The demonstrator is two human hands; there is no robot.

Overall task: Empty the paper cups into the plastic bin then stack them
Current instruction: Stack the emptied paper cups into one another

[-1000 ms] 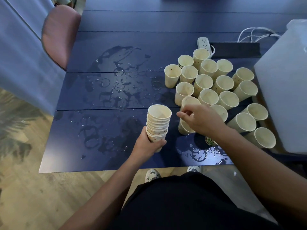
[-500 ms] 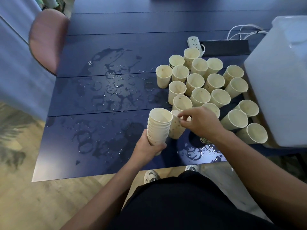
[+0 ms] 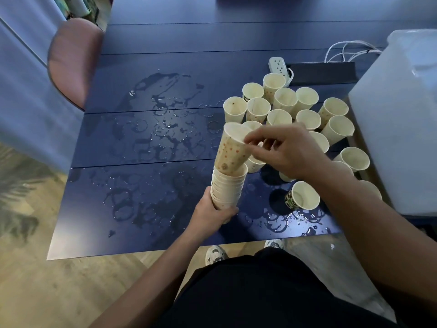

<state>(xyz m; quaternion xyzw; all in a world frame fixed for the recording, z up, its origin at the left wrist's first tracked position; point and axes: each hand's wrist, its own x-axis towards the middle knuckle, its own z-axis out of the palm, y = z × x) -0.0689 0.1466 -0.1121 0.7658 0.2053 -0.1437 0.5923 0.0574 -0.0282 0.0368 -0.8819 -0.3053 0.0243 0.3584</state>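
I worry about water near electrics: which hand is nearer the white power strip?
Right. The right hand pinches a dotted cup's rim amid the loose cups, below the power strip. The left hand grips the cup stack nearer the table's front edge.

Matt paper cups (image 3: 283, 99), glossy wet table (image 3: 146, 204), frosted plastic bin (image 3: 399, 129)

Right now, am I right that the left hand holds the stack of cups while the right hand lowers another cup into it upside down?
Not quite: the spotted cup is upright, mouth up and base entering the stack of cups. The head view shows it. The rest stands: the left hand holds the stack while the right hand pinches that cup's rim.
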